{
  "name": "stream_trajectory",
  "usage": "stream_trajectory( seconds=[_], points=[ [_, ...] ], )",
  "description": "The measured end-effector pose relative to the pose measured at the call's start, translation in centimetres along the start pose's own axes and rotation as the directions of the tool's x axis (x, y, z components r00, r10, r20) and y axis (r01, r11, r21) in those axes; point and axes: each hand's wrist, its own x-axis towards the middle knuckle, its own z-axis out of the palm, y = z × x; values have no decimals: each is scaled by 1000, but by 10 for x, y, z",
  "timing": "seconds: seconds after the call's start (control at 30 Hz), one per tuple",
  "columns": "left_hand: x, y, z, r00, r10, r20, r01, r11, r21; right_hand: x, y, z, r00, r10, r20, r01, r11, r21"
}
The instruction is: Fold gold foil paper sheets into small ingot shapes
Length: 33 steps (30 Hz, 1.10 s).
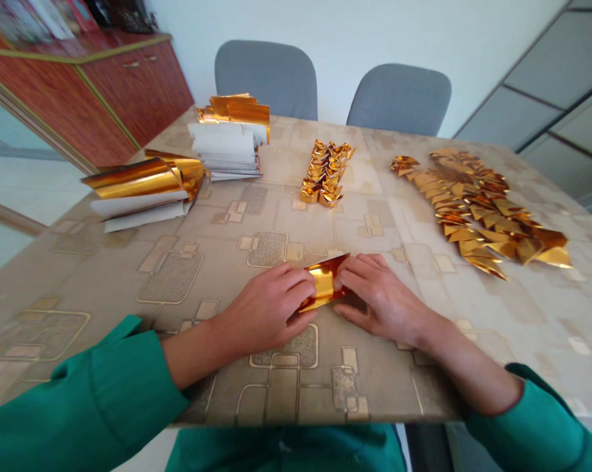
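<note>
A small piece of shiny gold foil paper (324, 283) is held just above the table near its front edge, its long sides curled up. My left hand (271, 301) grips the left end, fingers bent over it and thumb below. At the right end, my right hand (374, 295) pinches the same foil paper between curled fingers and thumb. Both fingertips partly cover its ends. Beyond my hands stand two short rows of folded gold foil pieces (325, 172). More folded gold pieces (477, 203) lie in long overlapping rows to the right.
Left of centre sits a stack of gold and white paper sheets (229, 147), beside a bent bundle of the same sheets (143, 187). A patterned cloth covers the table (217, 255). Two grey chairs (266, 75) stand behind it, with a reddish wooden cabinet (133, 85) at the far left.
</note>
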Motion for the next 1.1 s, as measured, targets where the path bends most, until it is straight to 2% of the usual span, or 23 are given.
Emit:
stream_trajectory(
  seconds=[0.13, 0.33, 0.4, 0.47, 0.53, 0.6, 0.67, 0.77, 0.9, 1.0, 1.1],
  points=[
    [-1, -2, 2, 1000, 21, -15, -21, 1000, -1, 2, -8, 6, 1000, -10, -6, 10, 1000, 5],
    [-2, -4, 0, 996, 78, -44, -80, 996, -32, 2, -3, 6, 999, -50, 7, 50, 998, 24],
    [-1, -5, -2, 993, 21, -119, -25, 999, -31, 2, -2, 3, 998, -68, 10, 68, 997, 33],
    [0, -6, -4, 975, -98, -199, 101, 995, 10, 1, -1, 1, 996, -87, -1, 87, 995, 45],
    [1, -7, -4, 956, -194, -222, 208, 977, 42, 1, -1, 0, 996, -80, -29, 81, 996, 39],
    [1, -7, -3, 958, -218, -185, 227, 973, 32, 1, 1, 2, 995, -33, -89, 35, 999, 17],
    [1, -7, -1, 972, -178, -156, 177, 984, -20, 1, 3, 6, 986, 33, -164, -32, 999, 10],
    [0, -5, 2, 993, -43, -112, 31, 994, -107, 0, 6, 11, 970, 82, -230, -89, 996, -20],
    [0, -2, 3, 993, 114, 7, -112, 985, -129, -3, 8, 10, 977, 43, -208, -59, 996, -72],
    [-1, -2, 1, 988, 134, 78, -126, 988, -93, -5, 14, 1, 978, 6, -211, -14, 999, -37],
    [-1, -3, -2, 992, 74, 102, -74, 997, 0, -9, 26, -9, 972, 41, -230, -45, 999, -15]
  ],
)
